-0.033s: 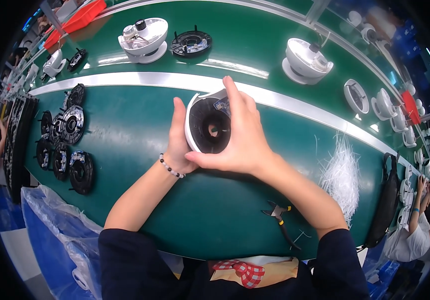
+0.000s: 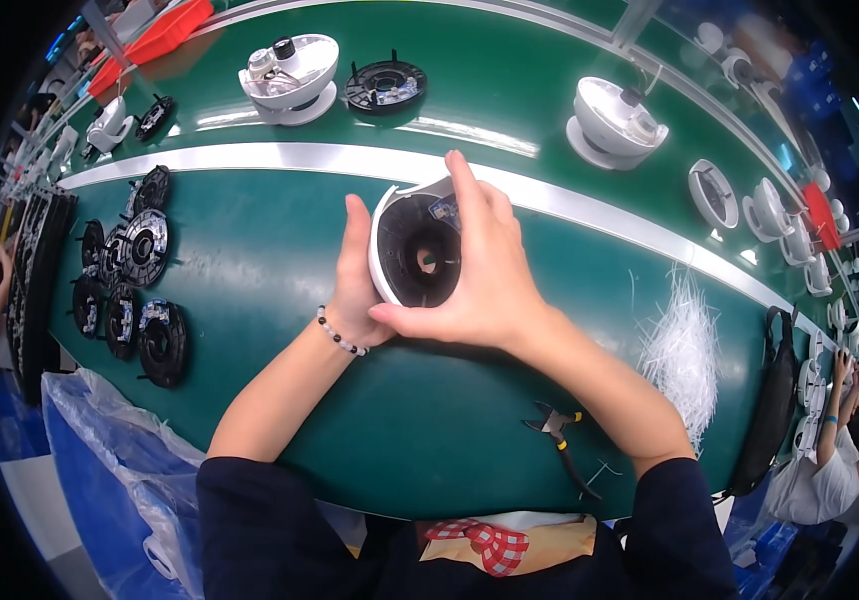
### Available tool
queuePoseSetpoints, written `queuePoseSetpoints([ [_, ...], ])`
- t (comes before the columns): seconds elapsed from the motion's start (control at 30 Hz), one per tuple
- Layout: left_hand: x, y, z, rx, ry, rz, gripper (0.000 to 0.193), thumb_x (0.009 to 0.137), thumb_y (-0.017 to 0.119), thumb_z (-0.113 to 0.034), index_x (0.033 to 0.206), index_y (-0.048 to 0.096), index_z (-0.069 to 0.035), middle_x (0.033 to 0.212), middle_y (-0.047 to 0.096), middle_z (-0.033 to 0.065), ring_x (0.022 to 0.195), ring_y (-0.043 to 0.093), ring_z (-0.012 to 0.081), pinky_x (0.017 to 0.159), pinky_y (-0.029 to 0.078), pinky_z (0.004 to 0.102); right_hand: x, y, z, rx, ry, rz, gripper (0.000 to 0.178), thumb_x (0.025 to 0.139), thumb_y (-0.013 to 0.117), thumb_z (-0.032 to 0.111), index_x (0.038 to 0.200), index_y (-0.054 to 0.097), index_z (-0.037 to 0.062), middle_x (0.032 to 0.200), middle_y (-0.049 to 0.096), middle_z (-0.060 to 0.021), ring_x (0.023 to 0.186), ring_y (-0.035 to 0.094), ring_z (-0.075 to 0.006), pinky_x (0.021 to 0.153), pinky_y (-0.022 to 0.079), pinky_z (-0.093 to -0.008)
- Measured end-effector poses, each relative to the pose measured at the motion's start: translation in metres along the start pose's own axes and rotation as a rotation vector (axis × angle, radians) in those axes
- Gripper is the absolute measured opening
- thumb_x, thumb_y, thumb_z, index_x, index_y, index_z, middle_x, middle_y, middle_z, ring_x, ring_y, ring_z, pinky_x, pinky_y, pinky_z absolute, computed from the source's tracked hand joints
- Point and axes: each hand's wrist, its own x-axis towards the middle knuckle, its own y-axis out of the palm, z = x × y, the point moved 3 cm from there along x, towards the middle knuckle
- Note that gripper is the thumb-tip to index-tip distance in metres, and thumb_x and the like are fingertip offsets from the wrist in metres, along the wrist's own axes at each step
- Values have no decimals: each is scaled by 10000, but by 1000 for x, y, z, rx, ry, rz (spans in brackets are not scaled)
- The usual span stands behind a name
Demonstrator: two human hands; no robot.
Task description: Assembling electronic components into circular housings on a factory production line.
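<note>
Between my two hands is a round white housing (image 2: 378, 243) with a black, funnel-shaped inside (image 2: 412, 222). A small blue circuit board (image 2: 444, 209) shows at its upper right inside. My left hand (image 2: 355, 275) wraps the housing's left side, thumb pointing up, and a beaded bracelet (image 2: 342, 336) circles that wrist. My right hand (image 2: 490, 265) grips the right side, its thumb across the lower rim and its fingers over the top. Skin shows through the hole at the funnel's middle. The housing is held above the green table (image 2: 350, 430).
Several black discs with circuit boards (image 2: 145, 248) lie at the left. Black-and-yellow cutting pliers (image 2: 560, 440) rest near my right forearm, by a pile of white plastic strips (image 2: 685, 360). Beyond a metal rail (image 2: 280, 157), white housings (image 2: 295, 85) stand on a green surface. A co-worker (image 2: 830, 460) is at right.
The white housings and black disc beyond the rail have shifted very slightly to the right. My hands and the housing they hold show no visible movement.
</note>
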Motion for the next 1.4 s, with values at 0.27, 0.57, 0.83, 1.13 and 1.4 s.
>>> queuePoseSetpoints([
  [0.27,2,-7,-7,-55,-100,-4,704,847,256,-626,1191,446,-42,1096,534,103,993,537,198,841,464,330,3,-1,-1,-5,-122,78,1156,421,789,421,1303,219,-63,1147,450,-199,1082,397,-361,926,309,-436],
  [0.57,8,-10,3,-39,-160,-125,385,848,421,-392,1010,540,-64,820,600,43,677,581,106,570,501,228,-5,-4,-21,77,-371,83,1100,435,769,425,1330,257,40,1310,360,-168,1173,319,-389,951,252,-472],
  [0.83,28,12,20,32,-221,-67,444,855,405,-461,904,589,-60,653,578,55,582,573,136,515,487,230,-20,-34,-35,5,-507,42,1130,412,756,424,1340,237,41,1148,520,-119,1127,332,-415,860,285,-487],
  [1.13,103,42,63,-1,-178,-91,318,771,440,-268,905,583,-17,778,607,132,737,595,250,742,488,363,-50,-102,-72,-374,-300,13,945,572,733,394,1350,249,160,1366,302,-124,1256,152,-469,935,157,-666],
  [1.4,231,9,53,105,-180,-237,409,638,402,-59,1000,413,132,1032,506,260,949,523,371,889,449,449,-220,-127,-13,-420,186,525,959,574,712,498,1250,328,-63,1347,235,-252,1205,254,-457,941,244,-585],
])
